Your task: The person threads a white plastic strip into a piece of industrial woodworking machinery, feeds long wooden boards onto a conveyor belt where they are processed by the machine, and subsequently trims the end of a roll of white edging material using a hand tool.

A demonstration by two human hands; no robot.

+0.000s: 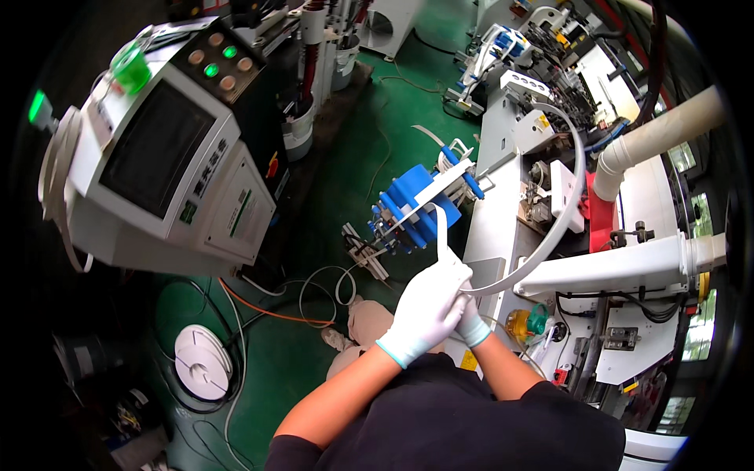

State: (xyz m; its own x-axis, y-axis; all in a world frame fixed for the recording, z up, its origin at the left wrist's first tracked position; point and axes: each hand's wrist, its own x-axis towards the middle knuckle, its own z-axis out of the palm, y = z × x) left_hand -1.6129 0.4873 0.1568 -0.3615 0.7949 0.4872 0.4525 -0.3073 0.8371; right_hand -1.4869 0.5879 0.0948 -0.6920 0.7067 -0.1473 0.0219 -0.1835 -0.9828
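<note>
Both my hands wear white gloves with pale green cuffs and meet in front of my body. My left hand [428, 308] is closed round a flat white strip [441, 229], whose short end stands up above the fingers. My right hand [472, 320] is right beside it, partly hidden behind the left; its fingers look closed on the same strip. From the hands, the strip runs right in a big loop up past the white machine [506, 177]. Ahead of my hands is a blue reel holder [412, 200] with blue rollers and a white frame.
A control cabinet [169, 149] with a dark screen and lit green buttons stands left. On the green floor lie a white reel [203, 363], an orange hose [271, 314] and loose cables. A white beam [613, 265] and a thick pipe [660, 133] reach in from the right.
</note>
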